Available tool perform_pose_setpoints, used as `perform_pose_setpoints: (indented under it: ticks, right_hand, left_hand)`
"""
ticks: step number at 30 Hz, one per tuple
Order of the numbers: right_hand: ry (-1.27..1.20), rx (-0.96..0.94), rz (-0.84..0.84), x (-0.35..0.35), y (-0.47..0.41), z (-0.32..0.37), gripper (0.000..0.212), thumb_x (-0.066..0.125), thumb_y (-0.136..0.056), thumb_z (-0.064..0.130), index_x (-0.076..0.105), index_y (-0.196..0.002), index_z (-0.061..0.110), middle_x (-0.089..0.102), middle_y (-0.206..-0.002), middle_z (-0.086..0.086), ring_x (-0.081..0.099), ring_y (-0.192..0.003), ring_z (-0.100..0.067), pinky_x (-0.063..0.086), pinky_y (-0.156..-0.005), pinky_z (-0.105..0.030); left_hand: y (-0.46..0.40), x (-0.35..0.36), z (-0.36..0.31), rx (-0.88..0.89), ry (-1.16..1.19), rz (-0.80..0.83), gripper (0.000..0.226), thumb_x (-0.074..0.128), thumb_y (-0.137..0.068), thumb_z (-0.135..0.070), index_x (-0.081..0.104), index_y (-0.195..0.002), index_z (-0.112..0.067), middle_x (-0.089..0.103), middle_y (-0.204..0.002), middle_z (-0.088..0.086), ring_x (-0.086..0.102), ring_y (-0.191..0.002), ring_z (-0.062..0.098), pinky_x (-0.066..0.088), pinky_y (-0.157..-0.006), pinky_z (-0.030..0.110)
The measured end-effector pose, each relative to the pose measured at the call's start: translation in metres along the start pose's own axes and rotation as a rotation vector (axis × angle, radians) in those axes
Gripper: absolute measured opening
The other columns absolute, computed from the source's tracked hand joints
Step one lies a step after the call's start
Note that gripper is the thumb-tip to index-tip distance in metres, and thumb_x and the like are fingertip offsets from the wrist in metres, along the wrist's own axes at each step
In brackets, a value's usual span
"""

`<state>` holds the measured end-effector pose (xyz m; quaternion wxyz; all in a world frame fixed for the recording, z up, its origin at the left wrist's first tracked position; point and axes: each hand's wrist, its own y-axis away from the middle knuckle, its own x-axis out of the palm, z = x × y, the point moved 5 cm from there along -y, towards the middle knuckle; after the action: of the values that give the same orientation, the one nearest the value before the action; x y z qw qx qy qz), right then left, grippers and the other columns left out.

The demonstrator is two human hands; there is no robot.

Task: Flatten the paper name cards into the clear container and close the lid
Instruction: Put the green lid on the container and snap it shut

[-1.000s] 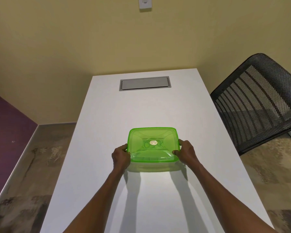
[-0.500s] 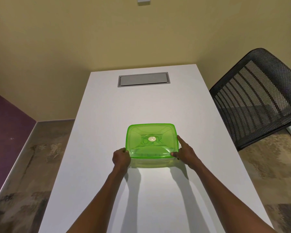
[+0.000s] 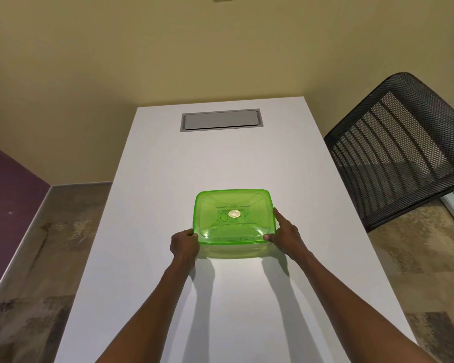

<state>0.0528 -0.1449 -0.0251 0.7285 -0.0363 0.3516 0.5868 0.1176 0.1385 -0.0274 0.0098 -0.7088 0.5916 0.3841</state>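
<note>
A table runs away from the viewer toward a wall. A container sits on its middle, with a lid on top. The left hand is at the container's near left corner, the right hand at its right side. A panel lies in the tabletop at the far end. A chair stands right of the table.
</note>
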Motion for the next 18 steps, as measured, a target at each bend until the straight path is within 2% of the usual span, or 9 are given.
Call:
perform_pose_setpoints:
  ticks: [2,3,5,7,8,10,12,16,18]
  right_hand:
    - [-0.027,0.002,0.002,0.0,-0.001,-0.004,0.091,0.076,-0.076,0.008,0.026,-0.15,0.027,0.047,-0.069,0.009,0.049,-0.08,-0.02,0.039,-0.073,-0.025]
    - [-0.04,0.012,0.008,0.0,-0.003,-0.006,0.092,0.077,-0.076,0.009,0.026,-0.15,0.028,0.048,-0.069,0.008,0.049,-0.078,-0.02,0.039,-0.073,-0.025]
    - [-0.069,0.036,0.03,0.002,-0.007,-0.012,0.094,0.079,-0.074,0.012,0.026,-0.15,0.03,0.052,-0.068,0.004,0.051,-0.068,-0.018,0.041,-0.07,-0.025]
    - [-0.113,0.088,0.056,0.002,-0.009,-0.018,0.095,0.081,-0.073,0.014,0.027,-0.15,0.03,0.054,-0.064,0.001,0.05,-0.059,-0.015,0.043,-0.065,-0.026]
    - [-0.149,0.131,0.069,0.001,-0.01,-0.021,0.095,0.082,-0.072,0.016,0.028,-0.149,0.029,0.057,-0.069,-0.002,0.051,-0.06,-0.015,0.044,-0.062,-0.027]
    - [-0.226,0.223,0.083,-0.005,-0.013,-0.024,0.092,0.083,-0.073,0.024,0.029,-0.148,0.025,0.064,-0.1,-0.012,0.059,-0.071,-0.018,0.047,-0.056,-0.025]
    - [-0.25,0.268,0.055,-0.014,-0.019,-0.024,0.082,0.08,-0.075,0.033,0.038,-0.144,0.017,0.059,-0.122,-0.016,0.062,-0.083,-0.021,0.051,-0.057,-0.027]
    - [-0.217,0.244,-0.06,-0.033,-0.043,-0.019,0.055,0.073,-0.082,0.037,0.059,-0.125,0.006,0.062,-0.118,-0.015,0.062,-0.088,-0.026,0.053,-0.069,-0.033]
    - [-0.168,0.217,-0.101,-0.04,-0.055,-0.012,0.042,0.07,-0.083,0.039,0.068,-0.107,0.004,0.067,-0.102,-0.011,0.064,-0.087,-0.028,0.055,-0.077,-0.041]
  left_hand:
    - [0.003,0.001,-0.003,0.043,-0.062,-0.009,0.022,0.057,-0.084,-0.002,0.068,-0.071,-0.016,0.065,-0.078,0.015,0.058,-0.077,0.03,0.05,-0.078,0.039]
    - [0.004,0.002,-0.005,0.074,-0.1,-0.017,0.024,0.054,-0.084,-0.001,0.062,-0.068,-0.017,0.061,-0.074,0.014,0.054,-0.074,0.03,0.049,-0.076,0.04]
    - [0.009,0.002,-0.01,0.109,-0.146,-0.041,0.016,0.051,-0.084,0.001,0.065,-0.081,-0.006,0.062,-0.082,0.022,0.056,-0.082,0.036,0.048,-0.079,0.041]
    - [0.013,0.002,-0.012,0.088,-0.176,-0.078,0.028,0.049,-0.085,0.001,0.059,-0.111,0.006,0.06,-0.11,0.029,0.056,-0.103,0.04,0.045,-0.086,0.039]
    - [0.016,0.002,-0.015,0.084,-0.181,-0.096,0.035,0.048,-0.085,0.0,0.052,-0.119,0.005,0.055,-0.119,0.028,0.053,-0.11,0.039,0.044,-0.087,0.038]
    - [0.021,0.006,-0.025,0.177,-0.143,-0.138,0.042,0.046,-0.089,-0.002,0.044,-0.131,0.0,0.046,-0.131,0.022,0.046,-0.12,0.035,0.04,-0.095,0.037]
    - [0.026,0.015,-0.041,0.392,-0.181,-0.172,0.05,0.051,-0.093,-0.009,0.037,-0.14,0.002,0.039,-0.142,0.02,0.036,-0.132,0.031,0.031,-0.11,0.035]
    - [0.038,0.053,-0.071,0.664,-0.387,0.041,0.076,0.059,-0.091,-0.031,0.02,-0.149,-0.001,0.022,-0.156,0.017,0.017,-0.145,0.028,0.014,-0.119,0.034]
    - [0.043,0.071,-0.083,0.764,-0.432,0.15,0.083,0.06,-0.09,-0.038,0.013,-0.151,-0.007,0.014,-0.159,0.013,0.009,-0.147,0.026,0.011,-0.12,0.039]
